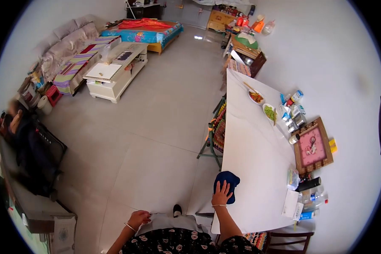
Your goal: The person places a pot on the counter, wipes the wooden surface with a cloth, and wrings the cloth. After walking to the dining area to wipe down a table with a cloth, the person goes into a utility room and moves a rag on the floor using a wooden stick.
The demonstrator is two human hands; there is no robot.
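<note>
My right hand point(222, 194) lies flat with spread fingers on a dark blue cloth point(230, 177), pressing it to the white table point(254, 156) at its left edge. The cloth is bunched under the palm and reaches past the fingertips. Low in the view, my left hand point(139, 218) hangs beside my body, away from the table. Its fingers are loosely bent, with nothing visible in them. On the table's far part stand a plate of reddish food point(255, 97) with chopsticks and a plate of green food point(269, 112).
Along the table's wall side are cans point(298, 121), a pink framed clock point(312, 146), plastic bottles point(315, 198) and a white box point(290, 203). A green-legged folding stool point(211, 139) stands at the left edge. A person in dark clothes point(23, 137) is at far left. Beyond are a coffee table point(110, 86) and bed point(156, 36).
</note>
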